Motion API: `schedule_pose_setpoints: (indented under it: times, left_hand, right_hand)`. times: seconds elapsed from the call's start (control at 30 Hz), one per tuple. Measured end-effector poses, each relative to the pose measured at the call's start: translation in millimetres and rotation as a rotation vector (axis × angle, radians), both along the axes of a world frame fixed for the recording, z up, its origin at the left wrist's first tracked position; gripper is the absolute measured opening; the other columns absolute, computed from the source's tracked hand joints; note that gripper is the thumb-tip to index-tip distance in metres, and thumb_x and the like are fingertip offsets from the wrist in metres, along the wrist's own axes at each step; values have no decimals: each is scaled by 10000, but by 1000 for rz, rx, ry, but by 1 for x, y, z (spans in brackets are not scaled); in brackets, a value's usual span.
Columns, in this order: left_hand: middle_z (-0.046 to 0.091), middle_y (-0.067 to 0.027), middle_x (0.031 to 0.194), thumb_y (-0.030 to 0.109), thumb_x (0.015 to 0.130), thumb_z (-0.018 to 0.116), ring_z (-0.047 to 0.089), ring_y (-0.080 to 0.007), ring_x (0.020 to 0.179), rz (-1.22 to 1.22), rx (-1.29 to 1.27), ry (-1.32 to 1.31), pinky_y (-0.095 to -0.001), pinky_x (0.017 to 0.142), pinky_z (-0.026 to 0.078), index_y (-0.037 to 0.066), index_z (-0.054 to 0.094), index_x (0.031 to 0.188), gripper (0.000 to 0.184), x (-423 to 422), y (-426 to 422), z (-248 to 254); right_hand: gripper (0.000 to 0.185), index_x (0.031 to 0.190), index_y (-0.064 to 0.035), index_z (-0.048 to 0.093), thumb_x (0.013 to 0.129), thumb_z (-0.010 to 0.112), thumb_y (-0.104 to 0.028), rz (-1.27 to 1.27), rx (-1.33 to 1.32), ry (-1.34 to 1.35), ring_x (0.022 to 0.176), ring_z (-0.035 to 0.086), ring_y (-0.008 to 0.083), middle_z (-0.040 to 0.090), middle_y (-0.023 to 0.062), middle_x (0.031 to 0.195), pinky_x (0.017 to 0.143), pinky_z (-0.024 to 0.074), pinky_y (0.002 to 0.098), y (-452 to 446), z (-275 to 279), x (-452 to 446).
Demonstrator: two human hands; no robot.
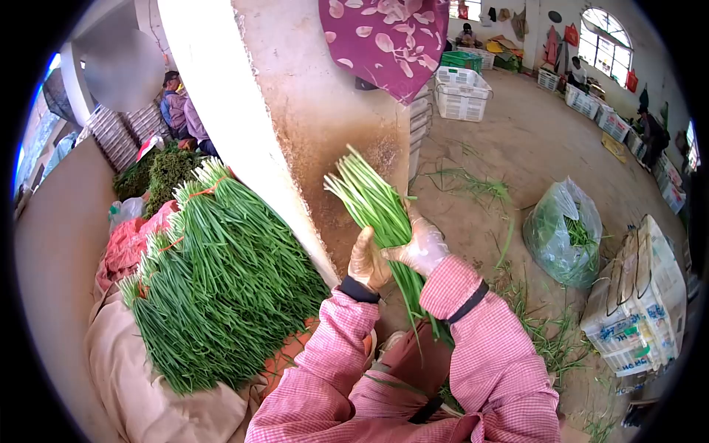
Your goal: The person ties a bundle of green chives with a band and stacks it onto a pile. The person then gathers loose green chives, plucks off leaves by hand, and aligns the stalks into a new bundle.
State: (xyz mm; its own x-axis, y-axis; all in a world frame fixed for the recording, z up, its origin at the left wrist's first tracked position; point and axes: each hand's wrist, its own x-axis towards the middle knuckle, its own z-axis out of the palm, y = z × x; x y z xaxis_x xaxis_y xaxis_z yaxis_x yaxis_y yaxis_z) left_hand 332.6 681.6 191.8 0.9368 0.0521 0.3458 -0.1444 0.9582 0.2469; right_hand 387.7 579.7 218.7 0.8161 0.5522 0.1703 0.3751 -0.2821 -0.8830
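A bunch of long green stalks (384, 210) with pale ends pointing up and to the left is held in front of me. My right hand (422, 242), in a thin clear glove, wraps round its middle. Against the lower left side of the bunch rests my left hand (368, 260), also gloved, its fingers partly hidden, so its grip is unclear. The leafy ends hang down between my forearms. To the left lies a big pile of similar green stalks (221, 273), several bundles tied with orange bands, on a beige cloth (170, 406).
A wall corner (295, 81) stands straight ahead. On the floor at right are a clear plastic bag (565, 232) of greens and a white printed box (639, 303). White crates (461, 94) stand further back. People sit at upper left (177, 111) and along the far right.
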Motion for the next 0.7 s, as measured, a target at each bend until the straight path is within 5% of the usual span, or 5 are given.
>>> schedule_pose_setpoints:
  times: [0.17,0.37,0.47,0.6,0.7]
  left_hand:
    - [439,-22,1202,85,621,764,404,-149,1118,-169,952,91,-312,958,308,75,273,1312,847,-37,-55,-15]
    - [585,-93,859,81,629,728,562,-158,677,-663,1006,109,-249,548,472,16,485,1082,518,-75,-81,1]
    - [531,-78,827,-61,607,674,546,-165,728,-755,1159,119,-259,530,483,37,486,1065,505,-88,-86,-20]
    - [557,-108,827,-167,610,606,564,-183,668,-784,1258,177,-281,501,499,17,486,1066,506,-97,-96,-27]
    - [582,-122,842,-176,626,597,580,-190,608,-792,1290,229,-284,478,504,15,489,1068,494,-102,-106,-33]
  right_hand:
    - [594,1183,-53,410,669,691,41,-264,817,337,909,546,180,563,58,1029,806,453,302,-48,6,-47]
    - [723,1209,36,382,761,591,-491,-527,852,555,1095,441,236,528,158,1100,927,363,395,-166,-22,-93]
    - [294,1102,-13,526,891,454,-205,-808,1101,448,780,591,162,605,114,998,646,455,234,-261,-31,-85]
    - [373,1231,-34,430,884,473,-164,-875,574,-292,1093,443,149,507,98,1171,921,354,275,-332,-18,-115]
    - [828,1310,-46,310,703,595,-531,-792,-405,-665,1284,200,295,275,175,1361,1058,126,426,-316,35,-141]
